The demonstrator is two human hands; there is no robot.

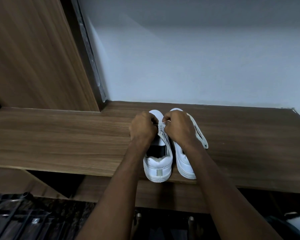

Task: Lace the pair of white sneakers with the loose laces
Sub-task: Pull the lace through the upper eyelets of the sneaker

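Two white sneakers stand side by side on the wooden shelf (68, 135), heels toward me. The left sneaker (158, 166) has lace threaded up its front. My left hand (143, 127) and my right hand (179, 128) both sit over its eyelet area with fingers curled, pinching the white lace (162, 129) between them. The right sneaker (184, 163) is partly hidden under my right forearm. A loose white lace (200, 135) lies in a loop on the shelf just right of that shoe.
A pale wall rises behind the shelf. A wooden panel (33, 54) stands at the left, meeting the shelf's back corner. The sneakers' heels reach the shelf's front edge. Below lie a dark metal rack (16, 219) and my bare toes (191, 220).
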